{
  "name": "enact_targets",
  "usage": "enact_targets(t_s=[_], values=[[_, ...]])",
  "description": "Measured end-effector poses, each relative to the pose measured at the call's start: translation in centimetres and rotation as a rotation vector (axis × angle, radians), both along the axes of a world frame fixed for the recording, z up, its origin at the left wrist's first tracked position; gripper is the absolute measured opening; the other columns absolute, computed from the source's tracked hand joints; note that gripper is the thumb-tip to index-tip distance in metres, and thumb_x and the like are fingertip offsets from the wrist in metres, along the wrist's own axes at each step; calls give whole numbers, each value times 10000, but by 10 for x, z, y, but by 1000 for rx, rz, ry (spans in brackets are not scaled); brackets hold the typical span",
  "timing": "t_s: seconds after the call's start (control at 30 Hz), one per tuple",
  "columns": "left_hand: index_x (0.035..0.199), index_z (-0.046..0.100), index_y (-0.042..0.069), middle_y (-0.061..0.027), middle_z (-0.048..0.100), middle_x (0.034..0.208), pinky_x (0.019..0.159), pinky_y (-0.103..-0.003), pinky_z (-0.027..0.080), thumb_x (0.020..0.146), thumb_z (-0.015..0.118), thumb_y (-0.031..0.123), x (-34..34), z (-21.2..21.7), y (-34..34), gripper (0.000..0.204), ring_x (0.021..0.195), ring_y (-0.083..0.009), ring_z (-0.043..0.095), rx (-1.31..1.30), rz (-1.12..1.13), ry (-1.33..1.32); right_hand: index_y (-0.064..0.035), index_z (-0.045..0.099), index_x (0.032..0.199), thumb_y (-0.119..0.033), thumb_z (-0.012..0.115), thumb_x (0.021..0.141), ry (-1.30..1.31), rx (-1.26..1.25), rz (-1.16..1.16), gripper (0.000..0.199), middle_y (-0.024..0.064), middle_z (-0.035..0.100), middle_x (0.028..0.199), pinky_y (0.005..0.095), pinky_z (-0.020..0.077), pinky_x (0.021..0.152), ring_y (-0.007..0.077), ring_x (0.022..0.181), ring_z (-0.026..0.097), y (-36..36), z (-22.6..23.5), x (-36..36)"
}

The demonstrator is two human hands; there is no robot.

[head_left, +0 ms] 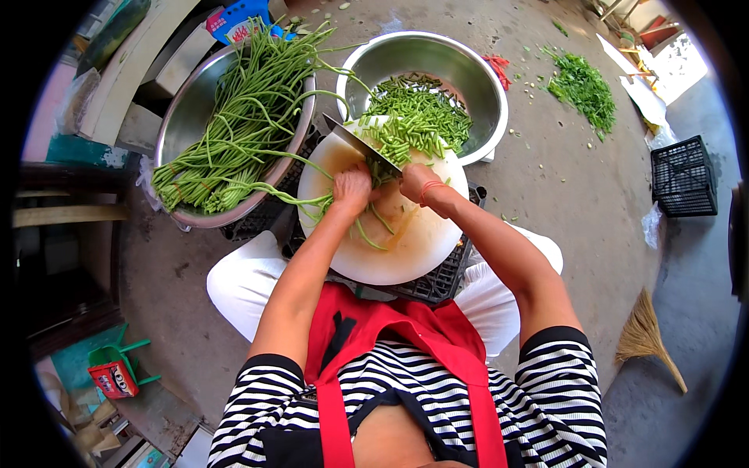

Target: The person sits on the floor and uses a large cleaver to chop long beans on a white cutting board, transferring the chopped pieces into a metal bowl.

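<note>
My right hand (419,184) grips a cleaver, its handle hidden in my fist. The wide blade of the cleaver (360,144) slants across a round white chopping board (421,253). Close beside the blade, my left hand (353,186) is closed over long green beans pressed on the board. A few bean ends (373,234) stick out below that hand. Cut bean pieces (409,132) heap up past the blade and spill into a steel basin (485,74). More long beans (242,129) lie uncut in another basin (178,136) at the left, some trailing onto the board.
A black plastic crate (437,287) supports the board between my knees. Chopped greens (583,90) lie on the ground at the far right, near a black basket (683,178). A straw broom (649,335) rests at right; a small green stool (121,355) stands at left.
</note>
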State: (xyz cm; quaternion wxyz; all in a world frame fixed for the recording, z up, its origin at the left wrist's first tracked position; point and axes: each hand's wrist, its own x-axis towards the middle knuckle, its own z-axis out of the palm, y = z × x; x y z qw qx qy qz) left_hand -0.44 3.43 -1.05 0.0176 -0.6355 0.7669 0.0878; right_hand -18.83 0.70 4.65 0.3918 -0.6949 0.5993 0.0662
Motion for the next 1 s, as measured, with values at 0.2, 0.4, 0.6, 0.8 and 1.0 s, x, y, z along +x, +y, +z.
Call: enact_targets(t_s=[0.2,0.4,0.6,0.8,1.0], values=[[1088,537,-9,-179,638,959,788,-451,525,633,897,336,-10,3,-13,675,904,-350,656,-60,25,109,30,699,901,-270,590,936,-230,-44,-187,321,166,650,646,401,535,509,260,489,644,-27,-4,-28],[1097,517,-25,-207,588,1117,871,-481,505,614,885,499,-23,4,-48,802,1075,-386,564,-13,225,230,25,686,930,-267,558,949,-311,-151,-173,320,201,653,675,429,530,521,295,485,640,-13,55,-51],[1096,553,-53,-172,629,1029,898,-432,385,510,780,780,-21,49,-42,1044,1017,-294,577,103,49,-114,14,708,916,-274,577,914,-62,-170,17,317,261,677,817,483,546,701,415,752,684,18,70,-76],[1096,577,-6,-136,613,1026,862,-432,404,593,813,657,-13,3,-14,865,976,-279,598,-29,95,13,19,718,882,-217,576,894,98,-75,72,276,273,686,857,480,548,744,422,799,686,22,60,-68],[1142,535,-20,-169,593,1074,846,-445,452,659,818,562,-24,-7,-15,808,982,-321,604,-17,72,90,34,719,879,-156,587,840,84,-258,89,235,279,686,874,471,555,730,413,761,695,-10,-14,-26]])
